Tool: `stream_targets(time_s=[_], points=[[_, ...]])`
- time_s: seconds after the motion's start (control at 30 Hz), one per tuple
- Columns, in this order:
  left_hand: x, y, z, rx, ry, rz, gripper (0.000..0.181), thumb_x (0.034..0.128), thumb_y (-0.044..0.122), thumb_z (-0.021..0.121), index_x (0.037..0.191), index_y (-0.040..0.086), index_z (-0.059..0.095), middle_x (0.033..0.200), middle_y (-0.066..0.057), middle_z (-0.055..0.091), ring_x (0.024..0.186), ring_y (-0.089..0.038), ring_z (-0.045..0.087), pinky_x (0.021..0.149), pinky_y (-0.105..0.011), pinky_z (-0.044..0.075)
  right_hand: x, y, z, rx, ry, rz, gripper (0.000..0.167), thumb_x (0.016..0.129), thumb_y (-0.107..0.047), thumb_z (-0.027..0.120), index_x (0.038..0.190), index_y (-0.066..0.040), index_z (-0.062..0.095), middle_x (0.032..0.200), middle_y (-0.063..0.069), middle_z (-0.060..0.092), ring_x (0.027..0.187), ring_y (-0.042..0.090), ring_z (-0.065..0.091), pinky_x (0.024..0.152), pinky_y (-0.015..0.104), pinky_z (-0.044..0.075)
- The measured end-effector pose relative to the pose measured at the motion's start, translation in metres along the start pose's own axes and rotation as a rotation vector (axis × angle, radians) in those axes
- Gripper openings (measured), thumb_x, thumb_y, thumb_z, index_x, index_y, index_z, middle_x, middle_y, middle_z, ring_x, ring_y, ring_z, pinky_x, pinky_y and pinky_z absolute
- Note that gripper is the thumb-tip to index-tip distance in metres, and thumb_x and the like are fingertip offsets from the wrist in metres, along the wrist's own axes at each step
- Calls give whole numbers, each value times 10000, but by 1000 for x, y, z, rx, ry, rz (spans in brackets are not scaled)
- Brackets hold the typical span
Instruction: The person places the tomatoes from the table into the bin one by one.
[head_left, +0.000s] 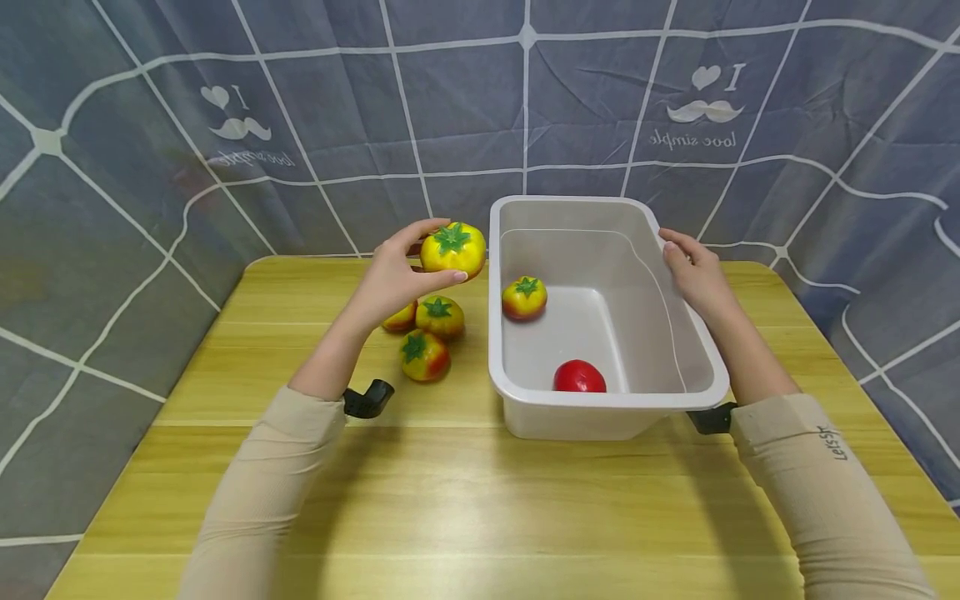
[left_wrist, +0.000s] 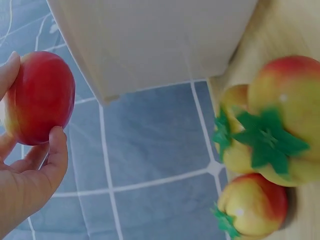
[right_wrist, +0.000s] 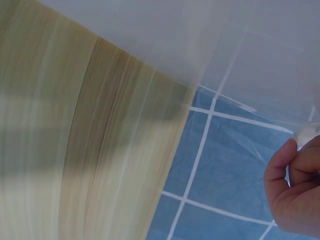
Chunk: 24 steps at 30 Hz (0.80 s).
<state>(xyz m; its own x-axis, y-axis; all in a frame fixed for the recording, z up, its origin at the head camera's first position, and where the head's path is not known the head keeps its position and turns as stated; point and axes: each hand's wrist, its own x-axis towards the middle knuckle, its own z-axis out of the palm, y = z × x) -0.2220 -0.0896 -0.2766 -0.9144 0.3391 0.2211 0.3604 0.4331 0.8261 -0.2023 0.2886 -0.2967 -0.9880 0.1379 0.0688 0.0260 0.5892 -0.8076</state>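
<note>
Between the thumb and fingers of my left hand (head_left: 397, 271) is a yellow tomato (head_left: 453, 250) with a green star-shaped top, raised left of the bin's rim. From below, in the left wrist view, this tomato (left_wrist: 44, 97) looks red and glossy. My right hand (head_left: 697, 275) grips the right rim of a light grey plastic bin (head_left: 607, 400). Inside the bin a yellow-red tomato (head_left: 525, 298) lies by the left wall, and a smooth red tomato (head_left: 580, 377) lies near the front, partly hidden by the rim.
Left of the bin, under my left hand, three more tomatoes (head_left: 425, 356) sit close together on the wooden table (head_left: 450, 508). A grey curtain (head_left: 465, 100) with white lines hangs behind the table and along both sides. Black straps (head_left: 367, 400) show at the wrists.
</note>
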Motion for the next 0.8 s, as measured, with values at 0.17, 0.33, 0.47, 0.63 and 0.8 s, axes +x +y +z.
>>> stream_targets(time_s=[0.17,0.33,0.47,0.63,0.8], points=[[6,9,6,-22,-14,29,681,756,330,778,1351,191,477,1336,-8,476,1078,-217,494,849,-351,496,0,0,0,-3,4,-1,520,1008,-348,276,1440,-65,331,1381,254,393,1153,383,429,967,519,356],[12,15,16,-36,-46,51,671,769,309,769,1352,168,469,1303,-14,490,1049,-191,493,827,-312,506,0,-1,0,-5,8,-5,516,1008,-343,280,1437,-62,337,1382,251,395,1147,380,434,962,506,361],[16,22,27,-30,-78,68,675,772,292,767,1355,143,461,1291,-21,496,1043,-171,505,828,-276,502,0,-1,1,-9,10,-9,515,1008,-338,282,1435,-55,338,1389,254,388,1164,389,427,979,523,346],[22,29,40,5,-100,104,668,782,285,758,1357,129,456,1266,-36,513,1003,-169,519,807,-253,501,0,-1,0,-5,6,-5,518,1009,-342,281,1440,-59,329,1401,253,372,1183,396,413,991,538,331],[25,31,51,24,-126,114,666,789,307,749,1363,144,452,1221,-30,538,964,-155,528,793,-227,497,0,0,0,-12,5,-10,516,1010,-338,278,1440,-57,329,1396,257,378,1183,400,419,985,541,340]])
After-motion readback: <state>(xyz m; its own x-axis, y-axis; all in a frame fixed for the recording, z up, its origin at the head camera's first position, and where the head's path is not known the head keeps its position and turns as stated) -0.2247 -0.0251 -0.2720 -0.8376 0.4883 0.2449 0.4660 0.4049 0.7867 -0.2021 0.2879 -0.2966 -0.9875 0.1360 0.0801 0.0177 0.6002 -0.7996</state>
